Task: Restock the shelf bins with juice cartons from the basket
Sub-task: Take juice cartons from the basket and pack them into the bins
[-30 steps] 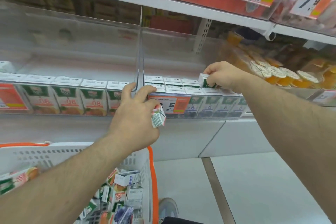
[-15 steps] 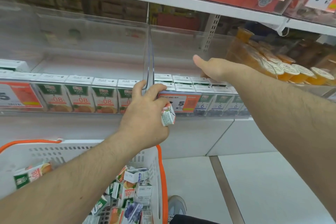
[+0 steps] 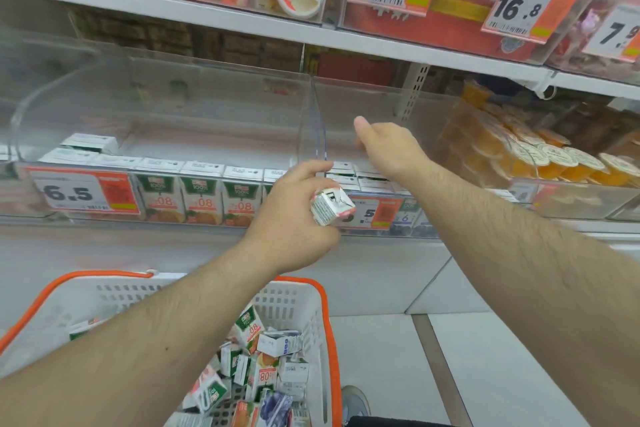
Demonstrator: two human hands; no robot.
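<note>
My left hand (image 3: 294, 215) grips a small pink-and-white juice carton (image 3: 330, 206) in front of the clear divider (image 3: 317, 121) between two shelf bins. My right hand (image 3: 388, 146) reaches into the right bin, above white-topped cartons (image 3: 367, 178); its thumb points up and its fingers are hidden behind the hand. The left bin holds a front row of green-and-orange cartons (image 3: 202, 196). Below, a white basket with an orange rim (image 3: 323, 329) holds several loose cartons (image 3: 263, 371).
Price tags hang on the bin fronts: 6.5 (image 3: 81, 192) at the left and one behind the held carton. Orange jelly cups (image 3: 540, 156) fill the bin to the right. An upper shelf (image 3: 242, 22) overhangs the bins. My shoe (image 3: 355, 402) shows on the pale floor.
My right hand let go of the green-and-white carton in the right bin and now reaches deeper. My left hand turned its carton slightly. The view tilted up.
</note>
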